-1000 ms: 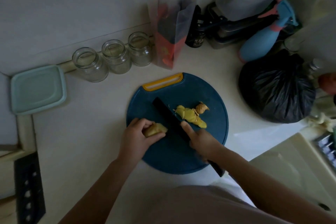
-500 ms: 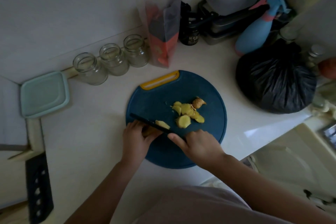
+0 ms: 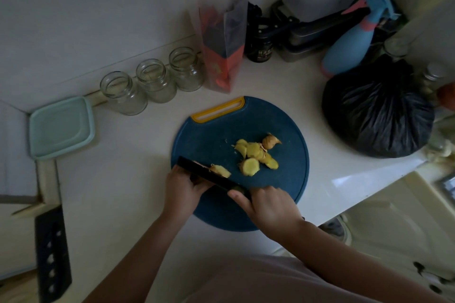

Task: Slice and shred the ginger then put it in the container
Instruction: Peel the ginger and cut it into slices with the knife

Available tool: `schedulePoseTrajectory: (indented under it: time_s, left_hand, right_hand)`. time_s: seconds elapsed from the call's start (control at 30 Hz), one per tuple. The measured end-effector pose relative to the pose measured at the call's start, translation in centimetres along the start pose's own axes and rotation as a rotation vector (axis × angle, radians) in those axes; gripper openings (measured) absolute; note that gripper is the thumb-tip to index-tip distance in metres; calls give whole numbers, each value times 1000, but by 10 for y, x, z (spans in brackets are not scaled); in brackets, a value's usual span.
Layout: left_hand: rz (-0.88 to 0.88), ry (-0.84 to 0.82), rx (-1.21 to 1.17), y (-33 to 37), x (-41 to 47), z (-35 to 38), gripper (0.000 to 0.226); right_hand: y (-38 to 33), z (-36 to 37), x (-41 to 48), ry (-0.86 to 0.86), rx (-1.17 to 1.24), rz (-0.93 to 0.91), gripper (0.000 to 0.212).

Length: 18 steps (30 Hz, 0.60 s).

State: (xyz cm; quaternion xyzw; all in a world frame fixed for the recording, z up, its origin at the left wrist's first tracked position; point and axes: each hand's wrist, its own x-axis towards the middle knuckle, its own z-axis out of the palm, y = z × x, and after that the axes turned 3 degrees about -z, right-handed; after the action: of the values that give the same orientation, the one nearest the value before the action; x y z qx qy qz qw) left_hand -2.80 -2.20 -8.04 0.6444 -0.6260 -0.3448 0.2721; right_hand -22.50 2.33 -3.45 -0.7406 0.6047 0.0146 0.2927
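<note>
While my left hand (image 3: 183,188) curls round the ginger (image 3: 220,170), the knife (image 3: 197,170) meets it.
My right grip (image 3: 268,206) is closed on its handle.

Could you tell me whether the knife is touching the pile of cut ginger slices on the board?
Apart. The head view shows bare blue board between the knife and the pile of slices.

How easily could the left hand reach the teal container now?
Probably yes: only counter lies between left hand and teal container, though it is busy steadying ginger by the knife.
</note>
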Motion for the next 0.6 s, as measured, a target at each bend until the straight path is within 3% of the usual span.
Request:
schedulePoseTrajectory:
  time_s: [0.3,0.6]
  left_hand:
    - [23,16,19,-7,-1,4,54]
    - [79,37,35,-8,-2,5,56]
  right_hand:
    - [-4,3,-1,-62,75,57,68]
    - [-12,2,4,-107,122,135,66]
